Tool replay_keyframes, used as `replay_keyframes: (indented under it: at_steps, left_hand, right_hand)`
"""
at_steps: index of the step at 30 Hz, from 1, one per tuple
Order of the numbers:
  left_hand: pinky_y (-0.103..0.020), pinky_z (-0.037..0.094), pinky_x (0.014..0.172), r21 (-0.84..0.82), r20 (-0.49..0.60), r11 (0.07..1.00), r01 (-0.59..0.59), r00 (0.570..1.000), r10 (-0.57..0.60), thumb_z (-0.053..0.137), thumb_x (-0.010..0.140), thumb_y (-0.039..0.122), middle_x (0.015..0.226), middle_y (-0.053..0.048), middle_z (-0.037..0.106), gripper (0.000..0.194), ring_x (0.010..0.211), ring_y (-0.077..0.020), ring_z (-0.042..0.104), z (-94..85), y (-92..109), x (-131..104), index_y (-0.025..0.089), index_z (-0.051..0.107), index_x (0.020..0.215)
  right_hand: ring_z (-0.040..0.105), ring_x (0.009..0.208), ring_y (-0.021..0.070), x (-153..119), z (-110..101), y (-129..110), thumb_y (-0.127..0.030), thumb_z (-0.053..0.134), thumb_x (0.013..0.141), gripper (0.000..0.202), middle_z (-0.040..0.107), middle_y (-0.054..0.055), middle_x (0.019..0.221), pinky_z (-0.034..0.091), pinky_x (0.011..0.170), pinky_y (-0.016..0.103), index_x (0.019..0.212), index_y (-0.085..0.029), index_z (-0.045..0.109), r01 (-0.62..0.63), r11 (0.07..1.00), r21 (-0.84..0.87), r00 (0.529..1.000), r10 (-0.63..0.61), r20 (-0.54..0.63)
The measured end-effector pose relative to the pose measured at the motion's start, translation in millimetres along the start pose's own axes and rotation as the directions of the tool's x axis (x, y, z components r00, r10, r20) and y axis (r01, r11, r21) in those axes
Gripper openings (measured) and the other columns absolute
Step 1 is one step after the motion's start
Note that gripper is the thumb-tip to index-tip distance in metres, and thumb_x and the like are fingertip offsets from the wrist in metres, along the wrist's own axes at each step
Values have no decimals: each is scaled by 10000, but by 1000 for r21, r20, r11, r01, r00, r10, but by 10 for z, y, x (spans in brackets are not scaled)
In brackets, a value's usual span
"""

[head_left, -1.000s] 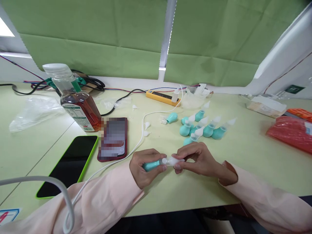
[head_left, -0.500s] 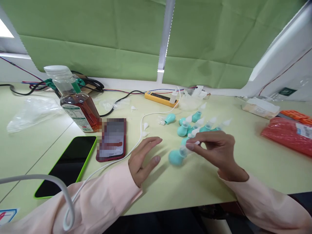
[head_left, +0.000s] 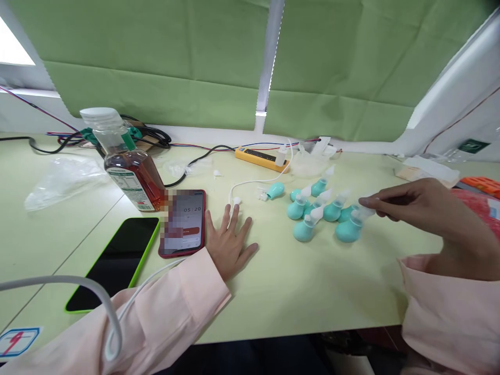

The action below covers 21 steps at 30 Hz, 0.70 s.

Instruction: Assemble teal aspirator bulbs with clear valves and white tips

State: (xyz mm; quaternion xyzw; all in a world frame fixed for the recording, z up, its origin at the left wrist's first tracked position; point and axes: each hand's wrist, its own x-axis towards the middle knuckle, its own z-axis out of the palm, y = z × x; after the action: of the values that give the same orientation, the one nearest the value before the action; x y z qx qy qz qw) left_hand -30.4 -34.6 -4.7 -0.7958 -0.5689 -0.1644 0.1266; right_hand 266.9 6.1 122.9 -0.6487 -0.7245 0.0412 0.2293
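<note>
My left hand (head_left: 228, 245) lies flat on the green table with fingers spread, just right of the red-edged phone (head_left: 183, 224); its fingertips are near a small white tip (head_left: 236, 200). At the right, my right hand (head_left: 422, 208) pinches the pale nozzle of a teal bulb (head_left: 348, 230), which is at the front right of the group. Several other teal bulbs with translucent nozzles stand close together, among them one at the front (head_left: 303, 230). Behind my left hand a teal bulb without a fitted nozzle (head_left: 275, 190) lies on its side beside small clear pieces (head_left: 261, 194).
A bottle of amber liquid (head_left: 135, 177) and a green-edged phone (head_left: 113, 263) are at the left. Toward the back lies a yellow power strip (head_left: 260, 159) with a white cable. Red packaging (head_left: 474, 205) sits at the far right, partly behind my right arm.
My right hand has moved right with the bulb, from the front of the group to its right side. My left hand has flattened onto the table with its fingers spread.
</note>
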Motion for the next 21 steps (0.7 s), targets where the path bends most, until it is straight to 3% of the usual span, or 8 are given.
replay_keyframes:
  at_steps: [3,8,13,17,21]
  left_hand:
    - [-634,46,905,13,-11,1000,22,1000,-22,292,813,454,1315,-148,335,444,1193,-344,271,-22,2,5,230,460,1159]
    - [-611,105,909,26,-22,999,39,999,-38,337,814,351,1205,-134,454,353,1111,-327,360,-93,15,18,205,515,1081]
    - [-604,141,904,41,-45,998,43,998,-41,365,800,295,1177,-164,462,307,1121,-331,350,-98,6,32,168,533,1024]
    - [-624,94,913,36,-59,999,26,998,-24,374,795,290,1211,-172,443,276,1146,-340,331,-96,4,31,155,544,966]
    - [-626,120,901,38,-30,999,14,999,-12,374,783,178,1147,-158,497,237,1087,-329,402,-137,13,46,164,555,935]
  right_hand:
    - [436,419,93,64,53,19,-420,614,613,291,563,31,476,306,360,206,694,-153,695,-96,994,-48,974,103,203]
    - [416,411,71,87,94,23,-409,603,626,273,572,20,501,302,383,201,691,-158,686,-57,997,-60,973,69,221]
    - [413,394,70,73,72,26,-461,549,664,355,512,12,452,297,380,205,753,-144,681,32,994,-100,990,-18,137]
    - [407,386,69,37,61,-28,-496,551,648,378,477,5,450,305,376,206,730,-151,678,8,987,-158,998,-19,-66]
    - [421,403,83,9,93,-93,-479,575,633,360,467,-1,435,331,396,216,742,-151,672,-28,987,-160,974,-9,-226]
